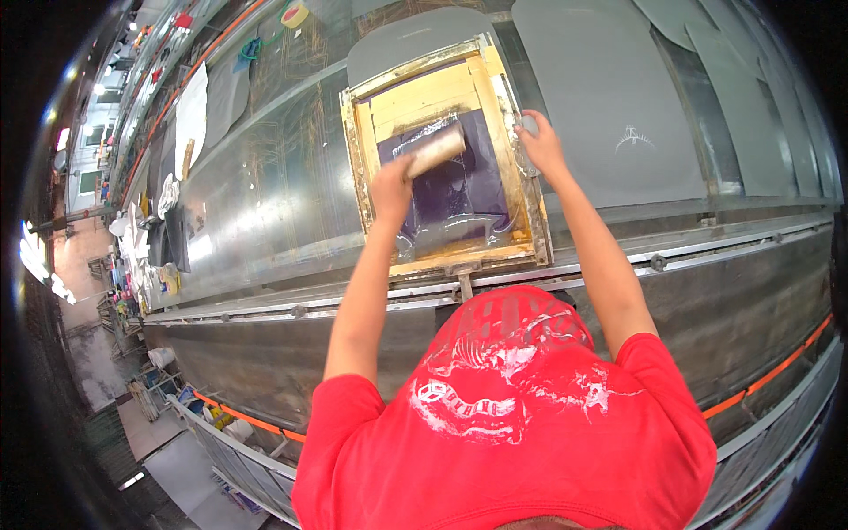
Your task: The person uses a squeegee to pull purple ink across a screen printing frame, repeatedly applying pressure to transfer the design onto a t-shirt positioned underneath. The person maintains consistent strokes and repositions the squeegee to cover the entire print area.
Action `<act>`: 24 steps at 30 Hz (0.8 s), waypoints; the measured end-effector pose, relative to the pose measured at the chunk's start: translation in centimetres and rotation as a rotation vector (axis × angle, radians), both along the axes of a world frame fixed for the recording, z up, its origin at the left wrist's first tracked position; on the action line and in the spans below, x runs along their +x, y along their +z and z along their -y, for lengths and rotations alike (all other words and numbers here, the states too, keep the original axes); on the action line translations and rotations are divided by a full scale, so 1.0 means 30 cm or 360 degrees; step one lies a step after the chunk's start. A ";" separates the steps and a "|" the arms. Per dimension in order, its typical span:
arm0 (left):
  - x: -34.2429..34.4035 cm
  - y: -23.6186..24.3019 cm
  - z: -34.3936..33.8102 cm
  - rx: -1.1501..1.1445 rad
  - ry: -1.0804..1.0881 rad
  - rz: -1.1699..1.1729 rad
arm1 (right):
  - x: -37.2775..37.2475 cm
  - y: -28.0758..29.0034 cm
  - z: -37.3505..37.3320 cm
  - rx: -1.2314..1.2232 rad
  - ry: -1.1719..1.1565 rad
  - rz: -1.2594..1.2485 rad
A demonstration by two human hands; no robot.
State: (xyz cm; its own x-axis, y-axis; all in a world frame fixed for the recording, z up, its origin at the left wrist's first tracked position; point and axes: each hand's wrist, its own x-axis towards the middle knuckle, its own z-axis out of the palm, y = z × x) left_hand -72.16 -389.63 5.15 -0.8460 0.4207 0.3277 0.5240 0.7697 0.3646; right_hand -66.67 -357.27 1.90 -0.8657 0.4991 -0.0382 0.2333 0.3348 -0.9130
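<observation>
My left hand (391, 187) is closed round the end of a squeegee with a pale wooden handle (439, 152). The squeegee lies slanted across the dark purple mesh (450, 199) of a screen printing frame (360, 181). White wet-looking streaks show beside the blade. The blade's lower edge is mostly hidden by the handle and blurred by motion. At the frame's right rail, my right hand (541, 146) grips the side, its thumb near a small clear or whitish piece that I cannot make out. Beneath the frame's far end lies a grey fabric piece (420, 35).
On the right, a grey piece bears a white print (632, 139), with more grey pieces beyond. A metal rail (689, 256) runs along the table's near edge. At left, a white sheet (191, 119) and cloths (168, 194) lie near the table's end. A tape roll (294, 13) sits at the back.
</observation>
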 end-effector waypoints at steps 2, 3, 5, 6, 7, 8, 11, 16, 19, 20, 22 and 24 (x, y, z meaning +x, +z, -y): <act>0.149 -0.001 0.019 -0.0055 -0.0083 -0.0023 | -0.005 -0.016 -0.010 0.0021 -0.0048 -0.0041; 0.233 -0.003 0.047 -0.0090 -0.0120 -0.0037 | -0.010 -0.020 -0.005 0.0023 -0.0062 -0.0074; 0.391 0.009 0.091 -0.0189 -0.0164 0.0034 | -0.025 -0.016 -0.008 -0.0012 -0.0083 -0.0114; 0.451 0.019 0.116 -0.0186 -0.0158 0.0058 | -0.027 0.000 -0.002 -0.0063 -0.0078 -0.0113; 0.506 0.023 0.135 -0.0177 -0.0158 0.0087 | -0.025 -0.004 0.000 -0.0108 -0.0080 -0.0105; 0.557 0.028 0.150 -0.0173 -0.0157 0.0091 | -0.032 -0.020 0.000 -0.0056 -0.0117 -0.0162; 0.693 0.041 0.183 -0.0175 -0.0147 0.0081 | -0.040 -0.012 0.001 -0.0187 -0.0115 -0.0118; 0.771 0.146 0.259 -0.0027 -0.0122 0.0158 | -0.009 0.061 0.023 -0.0441 -0.0088 -0.0266; 0.711 0.191 0.337 0.0350 0.0290 0.0370 | 0.053 0.191 0.058 -0.0633 -0.0088 -0.0198; 0.669 0.183 0.376 0.0523 0.0546 0.0601 | 0.069 0.228 0.069 -0.0682 -0.0098 -0.0167; 0.550 0.116 0.449 0.1069 0.0838 0.0868 | 0.100 0.298 0.074 -0.0725 -0.0083 -0.0208; 0.422 -0.015 0.516 0.1739 0.0917 0.1042 | 0.116 0.378 0.105 -0.0733 -0.0055 -0.0262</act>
State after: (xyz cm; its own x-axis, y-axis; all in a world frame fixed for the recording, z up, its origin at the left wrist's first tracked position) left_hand -59.50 -405.10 4.69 -0.9355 -0.2429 -0.2566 -0.2614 -0.0127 0.9651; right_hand -63.18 -360.41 13.24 -0.8621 0.4909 -0.1258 0.0772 -0.1181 -0.9900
